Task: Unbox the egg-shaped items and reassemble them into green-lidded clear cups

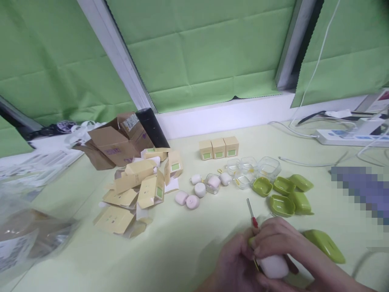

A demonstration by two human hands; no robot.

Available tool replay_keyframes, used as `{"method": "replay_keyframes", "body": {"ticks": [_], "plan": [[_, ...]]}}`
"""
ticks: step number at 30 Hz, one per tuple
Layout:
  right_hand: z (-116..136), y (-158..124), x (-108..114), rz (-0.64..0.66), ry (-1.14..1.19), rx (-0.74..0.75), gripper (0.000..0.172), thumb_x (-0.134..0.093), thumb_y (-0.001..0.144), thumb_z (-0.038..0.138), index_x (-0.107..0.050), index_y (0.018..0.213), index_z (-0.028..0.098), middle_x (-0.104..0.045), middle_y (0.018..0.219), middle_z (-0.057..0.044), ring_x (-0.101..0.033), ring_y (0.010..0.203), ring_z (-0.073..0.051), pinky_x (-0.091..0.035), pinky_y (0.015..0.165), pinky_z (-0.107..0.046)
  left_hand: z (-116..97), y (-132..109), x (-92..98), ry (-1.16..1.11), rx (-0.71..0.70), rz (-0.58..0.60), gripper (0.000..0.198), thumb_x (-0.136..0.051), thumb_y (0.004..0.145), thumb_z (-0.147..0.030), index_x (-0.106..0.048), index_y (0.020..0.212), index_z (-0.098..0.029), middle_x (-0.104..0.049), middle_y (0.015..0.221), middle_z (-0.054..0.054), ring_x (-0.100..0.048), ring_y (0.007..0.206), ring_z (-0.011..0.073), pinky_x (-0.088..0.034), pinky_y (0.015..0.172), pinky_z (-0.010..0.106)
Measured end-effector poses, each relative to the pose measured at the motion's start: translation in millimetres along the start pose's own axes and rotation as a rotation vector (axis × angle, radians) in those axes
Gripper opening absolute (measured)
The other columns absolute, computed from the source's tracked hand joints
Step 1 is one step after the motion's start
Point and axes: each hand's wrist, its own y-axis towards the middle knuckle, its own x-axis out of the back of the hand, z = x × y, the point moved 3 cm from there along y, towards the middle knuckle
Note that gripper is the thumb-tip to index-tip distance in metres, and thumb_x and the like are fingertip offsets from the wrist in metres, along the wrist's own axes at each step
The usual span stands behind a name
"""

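Observation:
At the lower right, my left hand and my right hand come together, fingers closed around a small white rounded piece. A bit of green and a thin yellow edge show between the fingers. From above the hands juts a screwdriver with a metal shaft and red collar; a dark red end shows at the right of the white piece. Which fingers hold the screwdriver is hidden. To the right of my right hand lies a green shell. Several green cups sit beyond the hands.
Clear plastic shells and pale rounded pieces lie mid-table. Behind them stand three small boxes. Opened cartons pile up at left beside a brown cardboard box. A plastic bag, power strip and cables flank the sides.

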Motion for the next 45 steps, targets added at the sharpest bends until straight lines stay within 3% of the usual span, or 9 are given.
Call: {"method": "replay_keyframes", "body": {"ticks": [4,9,13,20,26,33,39,43,45], "plan": [[-0.9,0.9,0.2,-0.008,0.019,0.028,0.046,-0.069,0.074,0.007,-0.044,0.107,0.029,-0.066,0.094,0.003,-0.063,0.089,-0.015,-0.047,0.089,-0.029,-2.4,-0.5,-6.8,-0.136,0.050,0.163,0.016,-0.052,0.056,-0.033,-0.047,0.063,-0.019,-0.048,0.062,-0.002,-0.044,0.053,0.0102,-0.029,0.049,0.022],[-0.9,4.9,-1.0,0.035,-0.091,-0.071,0.029,-0.068,0.076,0.015,-0.051,0.095,0.027,-0.063,0.084,0.002,-0.061,0.080,-0.015,-0.051,0.076,-0.027,-8.0,-0.7,-7.5,-0.206,0.035,0.028,0.014,-0.050,0.052,-0.029,-0.048,0.061,-0.019,-0.045,0.063,-0.002,-0.042,0.063,0.0124,-0.033,0.060,0.025],[-1.5,5.4,0.5,-0.013,-0.011,-0.092,0.040,-0.071,0.076,0.026,-0.048,0.108,0.031,-0.061,0.100,0.000,-0.059,0.095,-0.017,-0.051,0.080,-0.025,-6.9,-3.0,-7.1,-0.262,0.103,0.025,0.020,-0.049,0.051,-0.030,-0.052,0.066,-0.017,-0.044,0.063,-0.001,-0.044,0.064,0.0146,-0.030,0.059,0.027],[-6.6,3.2,-12.4,0.069,-0.016,-0.118,0.027,-0.056,0.079,0.011,-0.046,0.099,0.026,-0.058,0.093,-0.002,-0.060,0.085,-0.016,-0.052,0.073,-0.026,5.7,-4.0,2.8,-0.414,0.154,-0.045,0.015,-0.053,0.049,-0.022,-0.044,0.061,-0.017,-0.046,0.067,0.000,-0.044,0.068,0.0135,-0.027,0.058,0.026],[-8.6,-2.6,-17.1,0.104,-0.038,-0.121,0.037,-0.057,0.072,0.004,-0.046,0.100,0.026,-0.057,0.097,-0.003,-0.058,0.088,-0.017,-0.052,0.075,-0.029,7.0,-4.5,3.2,-0.370,0.166,-0.035,0.013,-0.050,0.049,-0.021,-0.046,0.060,-0.016,-0.045,0.061,-0.001,-0.041,0.061,0.0114,-0.023,0.055,0.025],[-3.2,3.6,-4.1,0.176,0.087,-0.262,0.024,-0.053,0.083,0.013,-0.054,0.102,0.028,-0.060,0.099,-0.003,-0.062,0.089,-0.016,-0.054,0.077,-0.026,-4.3,-3.3,-2.7,-0.300,0.125,0.007,0.017,-0.051,0.054,-0.026,-0.052,0.066,-0.014,-0.044,0.059,-0.001,-0.039,0.052,0.0094,-0.019,0.046,0.024],[-22.4,-8.7,8.4,0.070,0.047,-0.506,0.070,-0.072,0.071,0.032,-0.036,0.132,0.033,-0.048,0.134,-0.006,-0.045,0.125,-0.029,-0.044,0.099,-0.040,-14.8,-4.0,9.5,-0.195,-0.004,-0.014,0.036,-0.056,0.068,-0.033,-0.051,0.100,-0.019,-0.063,0.083,0.006,-0.053,0.055,0.0124,-0.024,0.042,0.021],[-21.0,-0.6,8.6,0.095,0.153,-0.466,0.041,-0.070,0.075,0.035,-0.055,0.112,0.029,-0.055,0.129,-0.005,-0.044,0.126,-0.028,-0.039,0.104,-0.041,-17.2,0.3,15.0,-0.082,-0.043,0.088,0.042,-0.044,0.078,-0.051,-0.046,0.108,-0.021,-0.062,0.080,0.004,-0.051,0.045,0.0113,-0.031,0.041,0.022],[-22.9,2.2,12.6,0.016,0.273,-0.454,0.033,-0.071,0.074,0.034,-0.057,0.102,0.026,-0.060,0.124,-0.007,-0.048,0.123,-0.028,-0.041,0.101,-0.043,-21.4,1.6,14.1,-0.005,-0.053,0.152,0.054,-0.038,0.075,-0.063,-0.046,0.108,-0.021,-0.061,0.081,0.005,-0.053,0.046,0.0143,-0.034,0.042,0.024]]}}
